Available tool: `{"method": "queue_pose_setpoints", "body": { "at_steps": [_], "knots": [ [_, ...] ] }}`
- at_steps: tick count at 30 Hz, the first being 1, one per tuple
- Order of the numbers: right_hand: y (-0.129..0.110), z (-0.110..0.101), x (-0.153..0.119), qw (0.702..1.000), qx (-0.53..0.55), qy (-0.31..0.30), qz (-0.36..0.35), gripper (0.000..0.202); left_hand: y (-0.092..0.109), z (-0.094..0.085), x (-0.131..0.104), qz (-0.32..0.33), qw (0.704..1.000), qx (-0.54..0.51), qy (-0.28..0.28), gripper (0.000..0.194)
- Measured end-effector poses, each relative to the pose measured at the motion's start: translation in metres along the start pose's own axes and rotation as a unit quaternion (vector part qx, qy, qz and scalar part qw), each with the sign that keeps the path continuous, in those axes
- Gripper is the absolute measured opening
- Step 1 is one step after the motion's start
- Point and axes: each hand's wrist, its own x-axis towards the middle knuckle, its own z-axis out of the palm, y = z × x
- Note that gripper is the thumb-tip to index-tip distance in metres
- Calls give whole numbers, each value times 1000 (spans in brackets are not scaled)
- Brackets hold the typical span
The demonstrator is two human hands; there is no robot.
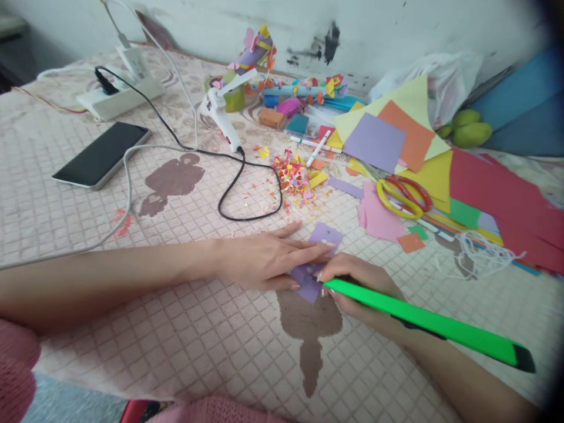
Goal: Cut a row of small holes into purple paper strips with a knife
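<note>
A purple paper strip (326, 233) with small holes or pale spots lies on the patterned tablecloth. My left hand (268, 258) rests flat across it, fingers spread and pressing the strip down. From the right, my right hand (359, 279) grips a long green tool (423, 320), which looks like a cutter. Its front end meets the lower part of the strip, close to my left fingertips. The tip itself is mostly hidden by my right fingers.
Yellow-handled scissors (399, 198), a pink paper stack (381, 217) and red sheets (506, 200) lie right. Beyond my hands are paper scraps (295, 176), a looped black cable (220, 205) and a white glue gun (222, 120). A phone (103, 154) and power strip (121, 97) sit left.
</note>
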Motion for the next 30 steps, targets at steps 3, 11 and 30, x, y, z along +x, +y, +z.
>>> {"method": "queue_pose_setpoints", "body": {
  "at_steps": [3, 11, 30],
  "knots": [
    [1, 1, -1, 1000, -5, 5, -4, 19, 3, 2, -1, -13, 1000, -1, 4, 80],
    [-3, -4, 3, 999, -19, 3, -27, 16, 8, 6, -4, -31, 999, 30, 24, 73],
    [0, -3, 3, 1000, -3, -3, -28, 18, 5, 15, 0, -36, 998, -11, 42, 78]
  ]
}}
